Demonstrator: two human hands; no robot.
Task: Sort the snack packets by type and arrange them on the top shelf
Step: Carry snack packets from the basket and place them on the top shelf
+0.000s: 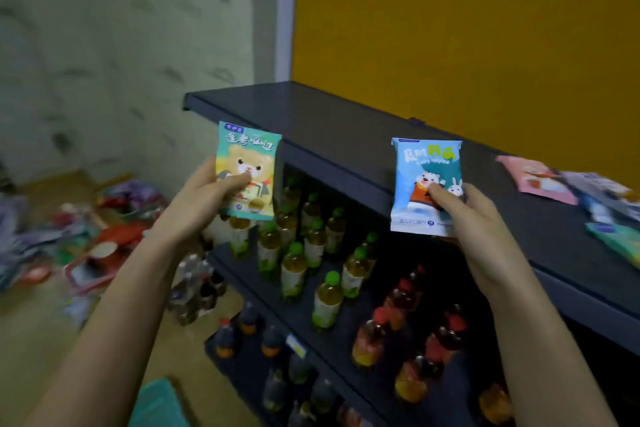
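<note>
Green packet [247,170] with a bear on it stands upright in the left hand [202,199], thumb across its face and fingers behind. A blue packet [426,184] stands the same way, long side vertical, pinched low by the right hand [479,236]. Both hands are clamped on their packets and held well apart. Just beyond the blue packet runs the front edge of the top shelf [346,128], a dark flat board slanting away to the right. The right hand looks the nearer to it, while the left hand hangs out in front of the shelf's left end. To the right of the right hand, a pink packet [540,180], a blurred pale packet [604,196] and a teal packet [620,241] lie flat on the shelf. Bare board lies beyond both hands, so each packet probably needs a short reach forward and a tip onto its back. Below the hands, lower shelves carry green-capped bottles [294,267] and red-capped bottles [408,302]. Down to the left of the left hand, a blurred heap of packets [114,218] lies on the floor. An orange wall [467,28] backs the shelf, with a grey wall [121,28] to its left.
</note>
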